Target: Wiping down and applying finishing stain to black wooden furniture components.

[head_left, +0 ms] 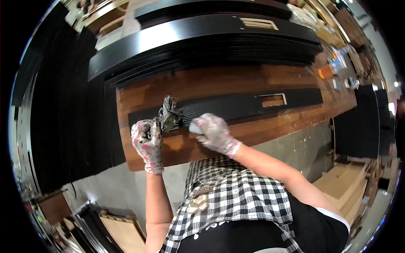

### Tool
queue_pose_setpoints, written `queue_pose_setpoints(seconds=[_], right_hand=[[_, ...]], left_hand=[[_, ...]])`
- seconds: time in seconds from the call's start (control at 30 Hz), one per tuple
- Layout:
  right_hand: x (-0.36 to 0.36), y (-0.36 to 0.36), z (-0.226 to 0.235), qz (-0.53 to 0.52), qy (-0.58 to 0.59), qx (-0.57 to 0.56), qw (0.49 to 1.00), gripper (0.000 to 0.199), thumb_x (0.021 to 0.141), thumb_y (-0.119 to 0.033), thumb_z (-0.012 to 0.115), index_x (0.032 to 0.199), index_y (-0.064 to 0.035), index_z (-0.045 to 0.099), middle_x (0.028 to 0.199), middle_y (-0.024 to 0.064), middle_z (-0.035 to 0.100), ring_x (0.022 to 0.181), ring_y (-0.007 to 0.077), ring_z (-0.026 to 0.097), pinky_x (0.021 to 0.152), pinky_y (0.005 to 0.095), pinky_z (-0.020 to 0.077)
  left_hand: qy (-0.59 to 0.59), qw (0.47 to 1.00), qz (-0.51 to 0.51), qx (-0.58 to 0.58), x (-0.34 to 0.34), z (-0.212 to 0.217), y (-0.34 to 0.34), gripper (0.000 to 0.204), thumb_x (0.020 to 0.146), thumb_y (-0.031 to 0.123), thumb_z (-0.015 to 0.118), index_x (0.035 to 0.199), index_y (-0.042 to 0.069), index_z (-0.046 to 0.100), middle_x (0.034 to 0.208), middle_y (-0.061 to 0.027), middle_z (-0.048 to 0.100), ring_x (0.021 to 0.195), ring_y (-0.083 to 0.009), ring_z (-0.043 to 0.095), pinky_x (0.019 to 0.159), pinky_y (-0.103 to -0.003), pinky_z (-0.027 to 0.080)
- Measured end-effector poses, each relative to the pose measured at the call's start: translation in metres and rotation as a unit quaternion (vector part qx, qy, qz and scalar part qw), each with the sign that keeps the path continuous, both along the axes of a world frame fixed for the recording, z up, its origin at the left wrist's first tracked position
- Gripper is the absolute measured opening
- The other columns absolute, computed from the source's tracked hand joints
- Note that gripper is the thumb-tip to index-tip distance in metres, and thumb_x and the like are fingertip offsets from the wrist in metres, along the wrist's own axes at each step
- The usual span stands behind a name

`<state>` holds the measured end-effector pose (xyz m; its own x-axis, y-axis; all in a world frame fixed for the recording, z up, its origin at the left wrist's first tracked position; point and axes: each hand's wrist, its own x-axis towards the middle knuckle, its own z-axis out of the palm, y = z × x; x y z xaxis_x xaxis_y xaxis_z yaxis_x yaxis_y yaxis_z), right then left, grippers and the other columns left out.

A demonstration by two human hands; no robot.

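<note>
On the brown table lies a long black board (228, 104) with fine grooves on its left part and a rectangular cut-out toward its right end. My left hand (147, 141), in a white glove with pink dots and dark stains, is closed at the board's near left edge. A crumpled grey-black rag (169, 114) rises from its grip and rests over the board. My right hand (215, 133), in a similar glove and blurred by motion, is closed round a small light grey block (195, 127) beside the board's near edge. The fingers hide most of that block.
Behind the board, a stack of black boards (202, 36) spans the brown table (236, 78). An orange-filled bottle (327, 71) and small items stand at the far right. Large black panels (63, 109) flank the left side. Wooden boxes (344, 179) sit at lower right.
</note>
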<state>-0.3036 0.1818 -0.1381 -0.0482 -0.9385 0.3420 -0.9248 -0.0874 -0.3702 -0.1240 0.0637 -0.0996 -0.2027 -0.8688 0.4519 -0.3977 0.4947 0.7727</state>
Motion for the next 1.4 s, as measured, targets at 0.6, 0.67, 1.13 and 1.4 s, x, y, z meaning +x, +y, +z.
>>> queue_pose_setpoints(seconds=[0.6,0.67,1.13,1.4], right_hand=[[-0.077,0.056,-0.031,-0.226,-0.029,-0.098,0.969,0.014,0.079,-0.025,0.066,0.086,-0.0131,0.065,0.090,0.0087,0.062,0.083,0.0273,0.062,0.074,0.0388,0.0522],[-0.119,0.093,-0.020,-0.354,-0.008,-0.078,0.932,0.013,0.083,-0.024,0.064,0.087,-0.0120,0.065,0.088,0.0094,0.060,0.082,0.0269,0.062,0.071,0.0376,0.0519],[-0.182,0.140,0.001,-0.477,-0.035,-0.075,0.875,0.019,0.084,-0.024,0.066,0.091,-0.0076,0.060,0.091,0.0121,0.059,0.077,0.0294,0.061,0.066,0.0386,0.0509],[-0.135,0.133,0.001,-0.290,-0.105,-0.111,0.945,0.027,0.077,-0.028,0.072,0.097,-0.0120,0.062,0.091,0.0103,0.060,0.079,0.0275,0.061,0.069,0.0373,0.0519]], left_hand=[[-0.249,0.947,-0.171,-0.112,-0.112,-0.033,-0.007,0.015,0.075,0.022,0.070,0.078,0.008,0.067,0.100,-0.0054,0.067,0.091,-0.0273,0.059,0.079,-0.041,0.046],[-0.280,0.942,-0.144,-0.115,-0.104,-0.051,-0.008,0.018,0.075,0.025,0.070,0.081,0.008,0.067,0.105,-0.0056,0.066,0.094,-0.0273,0.059,0.082,-0.042,0.046],[-0.532,0.799,-0.271,-0.067,-0.122,0.022,0.030,0.099,0.054,0.050,0.082,0.135,0.007,0.044,0.134,-0.0103,0.050,0.115,-0.0320,0.049,0.098,-0.050,0.037],[-0.542,0.785,-0.277,-0.118,-0.116,0.027,0.043,0.095,0.051,0.040,0.083,0.131,0.004,0.046,0.126,-0.0114,0.052,0.105,-0.0306,0.050,0.094,-0.047,0.039]])
